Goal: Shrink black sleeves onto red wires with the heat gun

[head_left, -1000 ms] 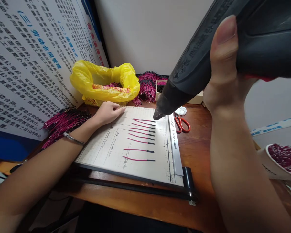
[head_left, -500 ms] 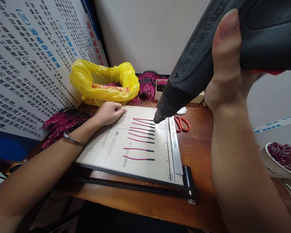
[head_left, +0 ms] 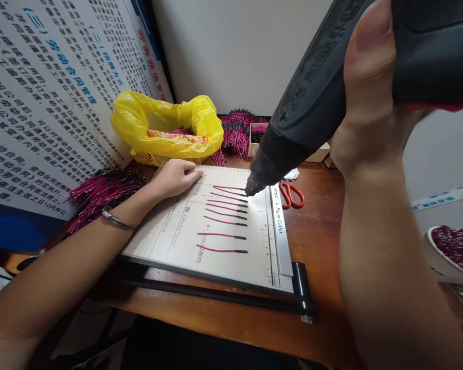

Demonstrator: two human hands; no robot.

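My right hand (head_left: 374, 77) is wrapped round a black heat gun (head_left: 312, 97) at the upper right, thumb along its body. Its nozzle (head_left: 253, 184) points down at the far end of a row of pink wires (head_left: 219, 235) with black sleeved ends. Several of these wires lie side by side on the pale board of a paper cutter (head_left: 224, 275), with gaps between them. The nozzle hides some of the farthest black ends. Resting on the board's far left part, my left hand (head_left: 177, 177) is curled into a loose fist; nothing shows in it.
A yellow plastic bag (head_left: 170, 146) stands behind the cutter, beside piled pink wires (head_left: 235, 139). More wires (head_left: 104, 192) lie at left. Red-handled scissors (head_left: 293, 195) lie right of the cutter. A white tub (head_left: 443, 257) of dark red pieces stands at far right.
The view has shifted slightly. The heat gun's nozzle stays by the farthest wires' black ends, and my left hand keeps its place on the board.
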